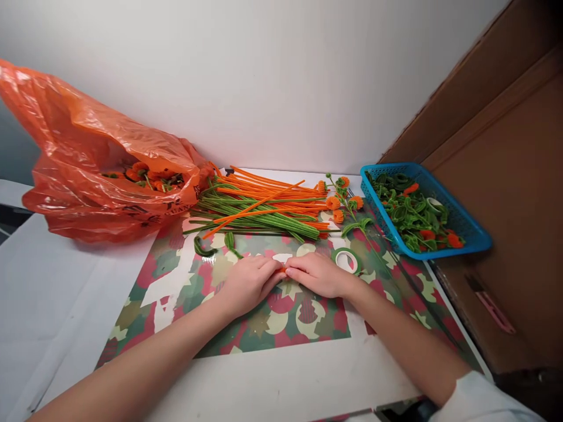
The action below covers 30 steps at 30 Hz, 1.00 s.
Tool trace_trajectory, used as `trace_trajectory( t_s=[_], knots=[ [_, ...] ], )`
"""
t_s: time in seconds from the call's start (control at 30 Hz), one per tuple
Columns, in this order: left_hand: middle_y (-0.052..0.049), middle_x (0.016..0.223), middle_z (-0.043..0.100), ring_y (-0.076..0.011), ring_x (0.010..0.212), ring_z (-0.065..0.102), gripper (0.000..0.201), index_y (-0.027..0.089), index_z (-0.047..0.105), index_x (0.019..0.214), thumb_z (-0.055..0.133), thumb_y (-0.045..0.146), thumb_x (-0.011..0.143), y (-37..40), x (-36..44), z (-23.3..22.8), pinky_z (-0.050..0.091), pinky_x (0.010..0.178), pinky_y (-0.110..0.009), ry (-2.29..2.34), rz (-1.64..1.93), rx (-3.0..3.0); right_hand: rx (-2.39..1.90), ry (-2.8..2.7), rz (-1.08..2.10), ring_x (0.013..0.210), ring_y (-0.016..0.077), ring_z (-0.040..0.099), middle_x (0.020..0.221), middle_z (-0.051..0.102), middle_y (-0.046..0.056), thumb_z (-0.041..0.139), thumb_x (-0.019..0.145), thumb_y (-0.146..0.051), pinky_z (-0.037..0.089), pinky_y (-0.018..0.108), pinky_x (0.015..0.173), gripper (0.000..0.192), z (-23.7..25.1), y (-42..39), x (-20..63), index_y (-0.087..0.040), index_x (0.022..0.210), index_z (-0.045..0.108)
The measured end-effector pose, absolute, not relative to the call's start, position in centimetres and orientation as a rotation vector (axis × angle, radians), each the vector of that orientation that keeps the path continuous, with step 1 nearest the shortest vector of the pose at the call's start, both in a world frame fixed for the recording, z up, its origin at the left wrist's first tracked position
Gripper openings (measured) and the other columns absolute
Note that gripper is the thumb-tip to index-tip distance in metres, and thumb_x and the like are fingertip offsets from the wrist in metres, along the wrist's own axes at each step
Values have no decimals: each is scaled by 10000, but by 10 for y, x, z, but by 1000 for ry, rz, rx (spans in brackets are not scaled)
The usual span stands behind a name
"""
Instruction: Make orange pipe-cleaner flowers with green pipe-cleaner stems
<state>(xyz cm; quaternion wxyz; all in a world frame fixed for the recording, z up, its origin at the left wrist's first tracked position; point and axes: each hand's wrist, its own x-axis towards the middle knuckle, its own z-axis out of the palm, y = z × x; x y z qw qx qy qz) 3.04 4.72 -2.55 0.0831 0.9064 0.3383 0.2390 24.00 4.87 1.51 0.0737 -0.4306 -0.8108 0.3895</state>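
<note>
Mostly hidden: orange piece (pixel 284 270) | both hands (pixel 251 282) pinching it | flowers (pixel 141 170) in bag (pixel 118 136) partly covered

Patterned mat (pixel 272 325): looked like smooth plastic sheet, glossy, with glare spots
Orange bag (pixel 109 129), left of mat: was thin plastic film, crinkled, shiny
Stem bundle (pixel 264 217), far part of mat: looked fuzzy, matt, chenille-like
Orange flowers (pixel 333 203), far right part of mat: had same fuzzy, matt finish
Tape roll (pixel 355 256), right part of mat: showed smooth pale core
Blue basket (pixel 472 234), right of mat: was hard perforated plastic, slight sheen
Brown panel (pixel 497 176), right of mat: looked like matt cardboard
White wall (pixel 281 88), behind mat: was smooth, matt
</note>
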Motion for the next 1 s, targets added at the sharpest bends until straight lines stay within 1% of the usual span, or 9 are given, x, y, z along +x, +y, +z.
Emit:
trace_trajectory(
  t_s=[0.13,0.27,0.4,0.5,0.6,0.7,0.83,0.93,1.0],
  knots=[
    [-48,740,698,-183,626,636,355,174,579,861,311,352,1012,48,31,-27,441,579,-287,1005,555,2650,-1285,-2499,1121,663,119,478,790,647,4,404,990,-298,272,231,598,255,16,46,240,-197,876,608],
    [-22,726,676,-157,614,606,297,186,587,880,354,330,996,47,31,-15,419,572,-254,1068,415,2429,-1266,-2625,880,649,131,500,788,671,25,419,993,-296,241,248,575,246,15,43,237,-183,890,612],
    [33,637,584,-112,542,511,288,193,557,807,368,311,989,46,30,5,377,538,-218,1041,431,2237,-1187,-2753,513,709,159,548,831,686,65,396,991,-226,207,287,575,233,18,41,235,-154,908,602],
    [47,615,573,-109,537,505,258,194,544,801,400,308,983,50,28,13,354,526,-217,1041,477,2292,-1237,-2715,494,699,157,530,798,665,58,394,992,-240,201,289,567,243,25,40,234,-157,876,591],
    [16,749,670,-133,650,592,171,196,586,919,477,319,964,55,23,15,385,581,-239,990,535,2498,-1361,-2587,738,620,129,461,733,617,19,407,991,-287,219,268,554,252,33,40,235,-173,834,568],
    [-10,848,693,-152,724,610,173,192,588,1043,541,325,944,60,19,18,403,645,-271,895,695,2790,-1352,-2404,1056,617,115,447,705,570,-7,382,996,-296,278,246,575,280,40,41,239,-181,811,558],
    [3,767,669,-142,644,556,97,173,587,999,524,230,951,60,17,19,365,605,-289,718,839,3141,-1247,-2112,1568,613,103,448,662,506,-21,357,1000,-328,341,228,592,335,37,44,242,-169,804,579],
    [9,725,645,-139,595,514,76,158,582,951,508,153,937,58,19,17,344,581,-296,632,789,3283,-1224,-1873,1958,512,78,346,606,421,-45,340,997,-370,296,212,494,372,30,45,242,-154,784,556],
    [14,690,616,-137,561,485,114,158,574,898,474,116,932,57,20,15,329,556,-293,614,708,3319,-1235,-1771,2104,475,69,300,588,394,-57,343,991,-379,260,205,449,367,26,46,240,-152,782,541]
  ],
)
